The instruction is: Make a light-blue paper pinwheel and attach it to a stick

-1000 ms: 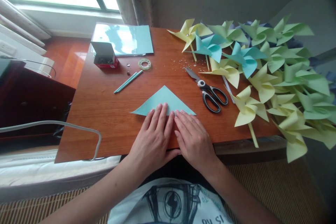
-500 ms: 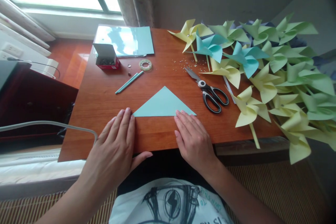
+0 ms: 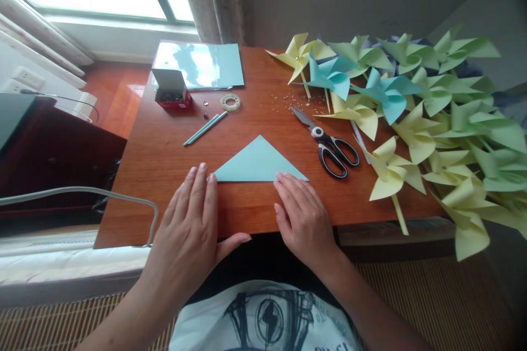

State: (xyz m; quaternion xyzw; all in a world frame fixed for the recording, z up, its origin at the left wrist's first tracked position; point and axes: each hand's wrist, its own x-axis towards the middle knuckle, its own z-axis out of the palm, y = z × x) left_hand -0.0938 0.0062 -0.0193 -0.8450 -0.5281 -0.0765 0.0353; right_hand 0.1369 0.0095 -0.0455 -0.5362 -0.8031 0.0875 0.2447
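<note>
Basically, folded blue paper (image 3: pixel 260 162) lies flat on the table (image 3: pixel 160 162), just L of the scissors (image 3: pixel 317 132), peak pointing away. R hand (image 3: pixel 303 214), nearer the scissors, is flat w/ fingers tog., tips on paper's near edge. L hand (image 3: pixel 188 225), well L of scissors, also flat, fingers close, thumb spread, index tip at paper's L corner. Tape roll (image 3: pixel 236 102) & blue sticks (image 3: pixel 206 128) sit L of scissors, pinwheels (image 3: pixel 389 170) R.
</note>
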